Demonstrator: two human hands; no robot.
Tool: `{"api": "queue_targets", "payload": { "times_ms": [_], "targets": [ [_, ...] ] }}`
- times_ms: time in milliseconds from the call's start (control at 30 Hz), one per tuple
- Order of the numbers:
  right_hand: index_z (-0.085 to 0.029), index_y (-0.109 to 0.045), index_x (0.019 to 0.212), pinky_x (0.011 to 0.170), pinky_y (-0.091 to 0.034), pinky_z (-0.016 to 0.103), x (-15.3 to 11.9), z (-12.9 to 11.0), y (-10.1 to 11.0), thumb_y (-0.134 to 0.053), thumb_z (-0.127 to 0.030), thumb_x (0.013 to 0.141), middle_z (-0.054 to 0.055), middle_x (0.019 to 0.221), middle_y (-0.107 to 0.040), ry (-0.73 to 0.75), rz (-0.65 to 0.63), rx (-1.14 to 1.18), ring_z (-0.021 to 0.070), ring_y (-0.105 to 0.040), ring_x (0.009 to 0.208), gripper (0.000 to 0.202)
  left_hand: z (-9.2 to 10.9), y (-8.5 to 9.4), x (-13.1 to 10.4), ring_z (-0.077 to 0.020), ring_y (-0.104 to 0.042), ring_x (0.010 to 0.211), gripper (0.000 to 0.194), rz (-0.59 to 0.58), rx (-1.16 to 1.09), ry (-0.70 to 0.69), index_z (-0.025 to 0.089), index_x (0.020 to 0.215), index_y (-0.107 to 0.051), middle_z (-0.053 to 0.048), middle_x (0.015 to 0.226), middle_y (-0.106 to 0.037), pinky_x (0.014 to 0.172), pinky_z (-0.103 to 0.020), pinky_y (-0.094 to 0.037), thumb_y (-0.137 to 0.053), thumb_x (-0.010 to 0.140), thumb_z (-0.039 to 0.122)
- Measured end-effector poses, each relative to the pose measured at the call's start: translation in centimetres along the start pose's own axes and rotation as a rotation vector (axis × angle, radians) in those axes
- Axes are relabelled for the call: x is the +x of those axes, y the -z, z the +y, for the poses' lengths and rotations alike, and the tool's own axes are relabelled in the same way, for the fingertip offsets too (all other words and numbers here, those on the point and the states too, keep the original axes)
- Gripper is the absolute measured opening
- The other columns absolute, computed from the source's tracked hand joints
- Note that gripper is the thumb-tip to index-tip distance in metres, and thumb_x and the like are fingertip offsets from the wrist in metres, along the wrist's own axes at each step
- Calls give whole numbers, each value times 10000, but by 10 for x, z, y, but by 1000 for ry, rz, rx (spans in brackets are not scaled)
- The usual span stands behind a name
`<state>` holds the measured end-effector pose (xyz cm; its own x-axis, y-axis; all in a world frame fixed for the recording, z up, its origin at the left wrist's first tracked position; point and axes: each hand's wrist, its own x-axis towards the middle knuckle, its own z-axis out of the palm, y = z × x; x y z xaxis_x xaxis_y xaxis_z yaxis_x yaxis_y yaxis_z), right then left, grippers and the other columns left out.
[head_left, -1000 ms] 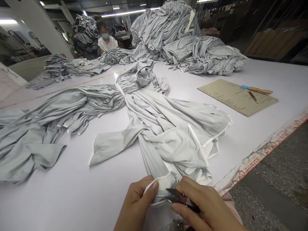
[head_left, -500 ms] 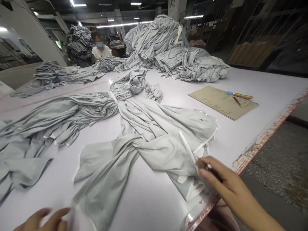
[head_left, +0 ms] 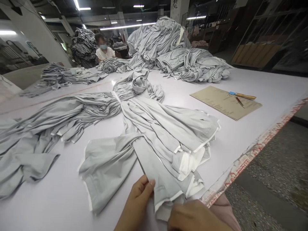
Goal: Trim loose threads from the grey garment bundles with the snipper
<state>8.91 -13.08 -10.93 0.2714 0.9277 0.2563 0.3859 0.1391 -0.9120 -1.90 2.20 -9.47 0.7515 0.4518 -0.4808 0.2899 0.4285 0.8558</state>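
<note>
My left hand (head_left: 141, 195) pinches the edge of a light grey garment piece (head_left: 156, 170) with a pale hem, thumb on top. Close to that hem, at the bottom of the view, is my right hand (head_left: 194, 216), smeared by motion, so its fingers and anything in them cannot be made out. The piece belongs to a bundle of grey fabric (head_left: 163, 122), gathered by a white tie (head_left: 117, 97) and fanned out toward me. Another grey panel (head_left: 108, 163) lies spread to the left of my left hand.
Further left lies more grey fabric (head_left: 60, 112). A cardboard sheet (head_left: 211, 101) on the table carries a wooden-handled tool with a blue part (head_left: 243, 95) and a small slim tool (head_left: 239, 101). Large grey piles (head_left: 161, 41) rise behind. A masked person (head_left: 105, 53) is across the table.
My left hand has moved right and taken the garment's edge. My right hand, earlier closed around a dark object at the hems, has come down and left. One panel has been turned over to the left.
</note>
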Motion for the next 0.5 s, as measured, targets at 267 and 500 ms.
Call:
{"api": "queue_targets", "payload": {
  "times_ms": [267,500],
  "targets": [
    [-240,-554,1026,647,-447,248,14,14,19,-544,-53,758,41,1042,-574,-185,-58,-254,174,-604,793,326,-7,5,-12,-292,-665,902,339,45,-263,71,160,982,-680,-102,909,-737,803,-372,-489,-659,754,410],
    [-226,-472,819,637,-449,235,22,1,12,-434,-67,746,4,807,-513,-182,59,-69,164,-541,720,180,-21,16,-27,-338,-527,1132,397,561,857,-663,219,1042,-557,-130,1176,-582,911,-447,-427,-680,671,292]
  ]
}}
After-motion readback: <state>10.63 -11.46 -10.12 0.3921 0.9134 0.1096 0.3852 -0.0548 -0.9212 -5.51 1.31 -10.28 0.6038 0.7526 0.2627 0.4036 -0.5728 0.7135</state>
